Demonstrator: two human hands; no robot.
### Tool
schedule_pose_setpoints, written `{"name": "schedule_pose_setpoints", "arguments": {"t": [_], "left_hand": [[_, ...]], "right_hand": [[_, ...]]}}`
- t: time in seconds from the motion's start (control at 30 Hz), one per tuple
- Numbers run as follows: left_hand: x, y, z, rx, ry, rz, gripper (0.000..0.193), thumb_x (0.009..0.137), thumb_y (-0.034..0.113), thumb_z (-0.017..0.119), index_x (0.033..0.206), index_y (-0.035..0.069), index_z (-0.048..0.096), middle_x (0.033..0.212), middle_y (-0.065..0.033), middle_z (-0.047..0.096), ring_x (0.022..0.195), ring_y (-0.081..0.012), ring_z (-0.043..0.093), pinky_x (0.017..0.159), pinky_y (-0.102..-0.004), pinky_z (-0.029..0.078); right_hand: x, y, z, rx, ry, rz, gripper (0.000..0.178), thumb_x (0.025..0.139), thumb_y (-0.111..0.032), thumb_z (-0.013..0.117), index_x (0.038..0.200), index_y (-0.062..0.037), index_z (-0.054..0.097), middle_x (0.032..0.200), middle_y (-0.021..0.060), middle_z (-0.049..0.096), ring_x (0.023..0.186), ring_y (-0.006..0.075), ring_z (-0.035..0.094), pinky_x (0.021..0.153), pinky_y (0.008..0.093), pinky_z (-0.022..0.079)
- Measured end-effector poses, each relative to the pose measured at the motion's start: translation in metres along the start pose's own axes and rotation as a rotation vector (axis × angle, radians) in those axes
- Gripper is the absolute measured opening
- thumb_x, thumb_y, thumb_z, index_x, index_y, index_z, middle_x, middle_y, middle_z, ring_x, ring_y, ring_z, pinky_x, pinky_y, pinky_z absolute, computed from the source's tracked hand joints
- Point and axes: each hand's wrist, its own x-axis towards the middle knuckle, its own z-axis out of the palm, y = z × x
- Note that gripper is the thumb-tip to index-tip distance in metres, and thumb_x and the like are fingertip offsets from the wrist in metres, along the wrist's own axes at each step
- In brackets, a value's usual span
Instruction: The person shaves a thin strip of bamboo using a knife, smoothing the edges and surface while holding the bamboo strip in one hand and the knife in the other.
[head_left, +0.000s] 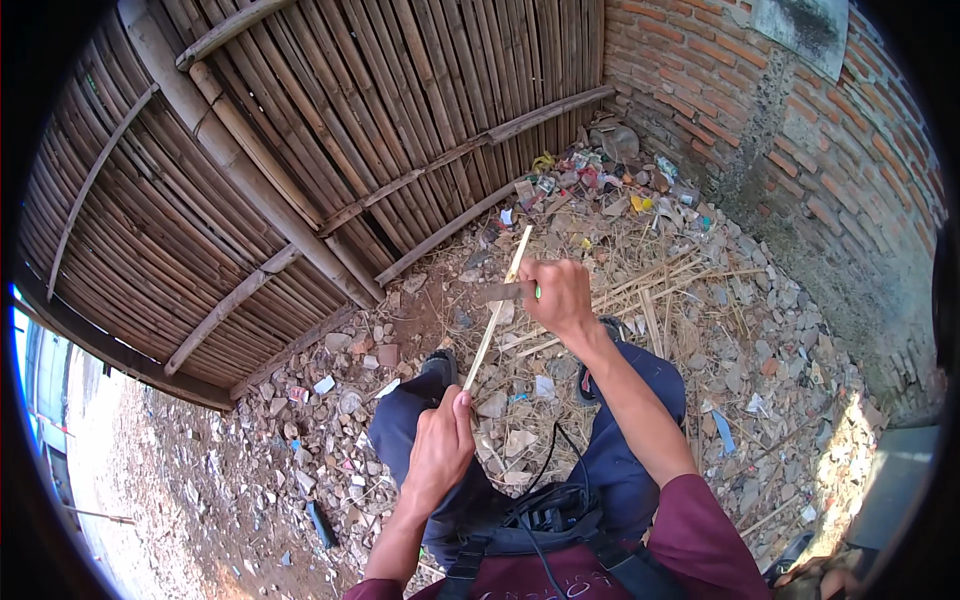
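Note:
My left hand (440, 450) is closed round the lower end of a thin, pale bamboo strip (485, 348), thumb along it. The strip slants up and away in front of my knees. Farther up, my right hand (562, 298) grips a knife (503, 292), its dull, dark blade pointing left across the strip. A bit of green shows at the fist, perhaps part of the handle; the rest is hidden by my fingers. Whether the blade bites into the strip, I cannot tell. More split bamboo strips (655, 290) lie on the ground beyond my right hand.
Stones and rubble (740, 350) cover the ground round my feet. A heap of rubbish (620, 180) fills the far corner between a bamboo wall (400, 90) and a brick wall (700, 90). At lower left lies a dark, oblong object (320, 525).

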Motion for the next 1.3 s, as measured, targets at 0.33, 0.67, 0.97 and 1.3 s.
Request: {"name": "schedule_pose_setpoints", "arguments": {"t": [0.33, 0.67, 0.97, 1.3], "left_hand": [[-0.038, -0.003, 0.027, -0.034, -0.163, 0.011, 0.036, 0.116, 0.023, 0.035, 0.097, -0.001, 0.055, 0.077, -0.028, 0.057, 0.078, -0.0552, 0.057, 0.071, -0.0585, 0.042], [-0.02, -0.053, 0.001, -0.24, -0.047, -0.15, 0.051, 0.119, 0.033, 0.033, 0.087, -0.002, 0.052, 0.066, -0.0138, 0.049, 0.059, -0.0328, 0.047, 0.06, -0.0439, 0.041], [-0.015, -0.039, 0.002, -0.218, -0.034, -0.118, 0.051, 0.119, 0.033, 0.033, 0.087, -0.002, 0.052, 0.067, -0.0159, 0.049, 0.059, -0.0363, 0.047, 0.061, -0.0447, 0.04], [-0.023, -0.013, 0.013, 0.103, 0.054, -0.148, 0.041, 0.118, 0.027, 0.034, 0.097, 0.0, 0.056, 0.077, -0.0308, 0.058, 0.079, -0.0583, 0.056, 0.073, -0.0634, 0.04]], "right_hand": [[0.025, 0.085, -0.008, -0.153, 0.17, 0.528, 0.021, 0.096, -0.01, 0.061, 0.083, -0.0055, 0.077, 0.056, 0.0086, 0.062, 0.047, 0.0215, 0.055, 0.045, 0.0362, 0.041], [0.006, 0.025, -0.011, 0.036, 0.077, 0.199, 0.012, 0.084, -0.006, 0.062, 0.075, -0.0061, 0.07, 0.062, 0.0178, 0.066, 0.059, 0.0367, 0.068, 0.055, 0.0476, 0.049], [0.001, -0.013, 0.008, 0.149, -0.078, 0.061, 0.013, 0.079, -0.004, 0.063, 0.077, -0.005, 0.076, 0.056, 0.0185, 0.063, 0.053, 0.0365, 0.067, 0.055, 0.0475, 0.052], [0.004, -0.006, 0.017, -0.03, -0.165, 0.065, 0.013, 0.088, -0.015, 0.068, 0.08, -0.0086, 0.077, 0.058, 0.0165, 0.067, 0.054, 0.0312, 0.07, 0.053, 0.0464, 0.055]]}}
